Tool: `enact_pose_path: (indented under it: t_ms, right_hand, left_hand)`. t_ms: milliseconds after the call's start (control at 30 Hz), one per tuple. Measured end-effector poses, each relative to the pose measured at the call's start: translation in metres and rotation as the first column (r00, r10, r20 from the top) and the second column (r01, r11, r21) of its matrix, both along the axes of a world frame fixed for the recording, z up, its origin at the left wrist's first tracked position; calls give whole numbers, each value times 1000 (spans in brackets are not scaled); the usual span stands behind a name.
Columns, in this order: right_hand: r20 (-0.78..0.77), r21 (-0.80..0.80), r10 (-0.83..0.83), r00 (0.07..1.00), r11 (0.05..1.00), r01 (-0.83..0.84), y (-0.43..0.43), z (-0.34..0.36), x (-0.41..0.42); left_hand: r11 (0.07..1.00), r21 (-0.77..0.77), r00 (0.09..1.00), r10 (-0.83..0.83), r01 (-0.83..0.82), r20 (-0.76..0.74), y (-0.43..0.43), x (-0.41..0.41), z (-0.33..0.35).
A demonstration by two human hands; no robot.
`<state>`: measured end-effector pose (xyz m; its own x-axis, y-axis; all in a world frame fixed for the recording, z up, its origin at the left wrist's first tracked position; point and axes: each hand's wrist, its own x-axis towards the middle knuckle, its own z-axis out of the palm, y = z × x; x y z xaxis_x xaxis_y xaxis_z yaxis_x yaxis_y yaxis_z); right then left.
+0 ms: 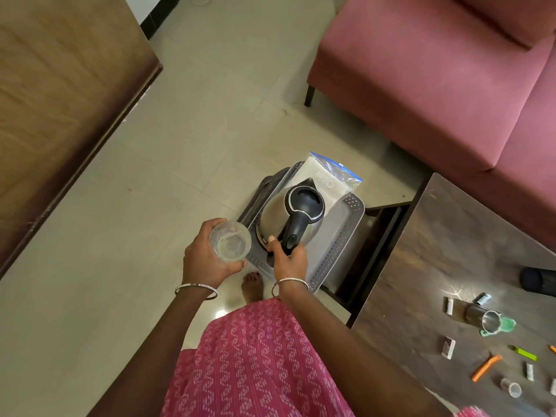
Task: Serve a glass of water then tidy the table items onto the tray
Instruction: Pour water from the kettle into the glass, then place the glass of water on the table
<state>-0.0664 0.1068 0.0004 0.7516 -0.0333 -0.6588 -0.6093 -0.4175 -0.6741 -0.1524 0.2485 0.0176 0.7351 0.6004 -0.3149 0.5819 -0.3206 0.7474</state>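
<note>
My left hand point(204, 254) grips a clear glass point(231, 242) from its left side, held upright beside the kettle. My right hand point(287, 257) is curled round the black handle of a steel kettle point(293, 218), which stands on a grey perforated tray point(337, 239). The tray sits on a low stool next to the dark table point(436, 251). A plastic bag holding a white sheet point(328, 176) lies on the tray's far end.
On the table at right lie a steel tumbler on a green coaster point(487, 319), an orange razor point(486, 367), a green lighter point(525, 353), a small plastic cup point(511, 388), several small boxes and a dark jar point(538, 279). A pink sofa point(436, 70) stands behind; wooden furniture point(60, 100) at left.
</note>
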Motion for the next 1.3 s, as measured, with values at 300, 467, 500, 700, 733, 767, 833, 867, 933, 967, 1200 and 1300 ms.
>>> enact_pose_path:
  t_ms: [300,467,500,700,733,767,833,867,933,967,1200,1300]
  right_hand:
    - [-288,-31,-55,956,998,48,-23,-21,-34]
    - [-352,-15,71,933,997,-81,-34,-18,-24]
    - [-371,-14,102,923,993,-115,-36,-15,-19]
    - [-472,70,221,853,974,-214,-57,17,5]
    - [-483,71,214,849,976,-205,-62,23,7]
    - [-486,69,196,852,980,-186,-68,28,8]
    - [-470,81,166,867,986,-145,-85,37,7]
    - [-458,99,158,875,987,-126,-96,42,4]
    - [-409,126,137,902,988,-93,-118,49,-2]
    - [-372,125,120,920,989,-79,-130,55,-7]
    - [-57,94,197,979,977,-192,-225,100,-40]
    - [93,62,235,968,968,-241,-273,119,-51]
  left_hand:
    - [1000,11,1000,9,-9,-18,-4,-12,5]
    - [1000,-8,1000,6,-6,-17,-15,-20,9]
    - [1000,-6,1000,5,-5,-18,-18,-21,11]
    - [1000,-12,1000,-13,13,-8,-43,-28,30]
    - [1000,-6,1000,-15,15,-3,-49,-30,34]
    - [1000,-1,1000,-18,18,-2,-54,-31,37]
    - [999,11,1000,-30,29,4,-67,-34,48]
    - [999,19,999,-39,38,7,-75,-35,53]
    - [998,31,999,-51,51,11,-91,-37,61]
    - [998,41,998,-55,55,12,-101,-38,66]
    - [984,93,987,-157,153,37,-191,-43,101]
    - [974,91,975,-213,207,62,-239,-41,115]
